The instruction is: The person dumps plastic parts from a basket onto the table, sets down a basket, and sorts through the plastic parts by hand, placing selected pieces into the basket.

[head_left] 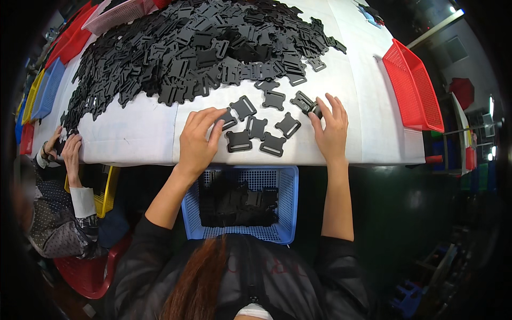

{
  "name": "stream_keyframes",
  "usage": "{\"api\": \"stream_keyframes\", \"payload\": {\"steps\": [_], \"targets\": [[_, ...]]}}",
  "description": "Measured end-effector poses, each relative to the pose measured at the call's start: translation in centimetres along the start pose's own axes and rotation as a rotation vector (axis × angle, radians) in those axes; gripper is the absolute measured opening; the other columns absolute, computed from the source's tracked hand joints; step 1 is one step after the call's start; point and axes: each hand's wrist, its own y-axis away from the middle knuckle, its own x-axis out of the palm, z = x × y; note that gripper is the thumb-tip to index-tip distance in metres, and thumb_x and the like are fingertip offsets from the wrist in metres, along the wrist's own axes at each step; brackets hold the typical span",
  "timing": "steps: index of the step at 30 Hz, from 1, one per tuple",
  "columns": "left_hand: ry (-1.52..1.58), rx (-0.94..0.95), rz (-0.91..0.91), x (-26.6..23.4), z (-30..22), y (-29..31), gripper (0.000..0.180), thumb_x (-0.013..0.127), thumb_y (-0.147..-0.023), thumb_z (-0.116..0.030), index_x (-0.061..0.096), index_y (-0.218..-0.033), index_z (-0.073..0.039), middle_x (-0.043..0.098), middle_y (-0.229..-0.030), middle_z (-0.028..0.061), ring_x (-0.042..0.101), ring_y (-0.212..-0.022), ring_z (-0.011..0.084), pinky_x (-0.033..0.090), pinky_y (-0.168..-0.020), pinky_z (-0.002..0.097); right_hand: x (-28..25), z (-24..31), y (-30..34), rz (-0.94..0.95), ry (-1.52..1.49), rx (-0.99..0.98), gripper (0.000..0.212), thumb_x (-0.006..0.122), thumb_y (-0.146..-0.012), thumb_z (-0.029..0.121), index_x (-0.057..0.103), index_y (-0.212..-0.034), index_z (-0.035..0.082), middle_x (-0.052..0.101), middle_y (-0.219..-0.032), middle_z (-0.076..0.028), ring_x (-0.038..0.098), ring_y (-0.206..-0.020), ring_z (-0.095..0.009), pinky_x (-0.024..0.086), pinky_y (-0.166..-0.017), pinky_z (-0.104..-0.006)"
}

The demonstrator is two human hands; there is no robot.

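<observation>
Dark buckle pc [317, 111] is in the R hand [332, 132], btwn thumb & index, over the R part of the counter [368, 128]; a blk slotted plate [302, 101] is just beside it. L hand [196, 143] has thumb & index in a narrow gap w/ tips at another plate [229, 119]; can't tell if it's gripped. Btwn hands, several loose plates [257, 128] lie flat on the white cloth, some touching. Beyond: big heap of same [176, 58]. Red basket [413, 88] at counter's R edge. Below near edge, blue basket [288, 202] w/ more blk pcs inside. Far L: co-worker [58, 224] in dotted top at counter, yellow basket [109, 192] alongside, red chair [93, 274] underneath.
</observation>
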Motion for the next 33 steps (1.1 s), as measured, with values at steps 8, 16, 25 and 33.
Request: {"api": "stream_keyframes", "payload": {"steps": [8, 16, 25, 33], "targets": [[0.004, -0.033, -0.014, -0.7, -0.3, 0.3, 0.025, 0.063, -0.082, -0.003, 0.067, -0.106, -0.006, 0.064, -0.104, 0.0096, 0.058, -0.095, 0.0273, 0.047, -0.082, 0.0356, 1.5, 0.1, -4.5, 0.069, 0.266, -0.237, 0.011, 0.063, -0.083, 0.019, 0.067, -0.084, 0.009, 0.066, -0.076, -0.005, 0.063, -0.093, -0.022, 0.017, -0.105, -0.0687], [-0.17, 0.224, 0.262, 0.3, -0.3, 3.1, 0.033, 0.068, -0.077, -0.009, 0.067, -0.11, -0.012, 0.06, -0.119, 0.003, 0.052, -0.107, 0.0262, 0.041, -0.088, 0.0373, 0.6, -2.6, -3.7, 0.15, -0.143, 0.178, 0.024, 0.063, -0.086, 0.02, 0.068, -0.107, 0.01, 0.06, -0.115, -0.01, 0.051, -0.113, -0.028, 0.031, -0.105, -0.051], [-0.099, 0.17, 0.253, 1.4, 0.5, -0.5, 0.042, 0.062, -0.086, -0.022, 0.056, -0.127, -0.014, 0.048, -0.136, 0.0079, 0.034, -0.134, 0.0326, 0.029, -0.107, 0.0498, 1.6, -1.0, 0.4, 0.167, -0.109, 0.095, 0.056, 0.062, -0.088, 0.033, 0.045, -0.139, 0.016, 0.04, -0.144, -0.013, 0.035, -0.135, -0.03, 0.024, -0.11, -0.0524], [-0.328, 0.236, 0.502, 4.7, 0.4, -1.7, 0.054, 0.048, -0.094, -0.04, 0.039, -0.143, -0.017, 0.035, -0.149, 0.0071, 0.024, -0.141, 0.0287, 0.016, -0.112, 0.0568, 3.5, 6.3, 1.3, 0.288, 0.04, -0.053, 0.062, 0.05, -0.088, 0.057, 0.045, -0.139, 0.023, 0.033, -0.149, -0.011, 0.021, -0.14, -0.038, 0.013, -0.106, -0.0677]]}}
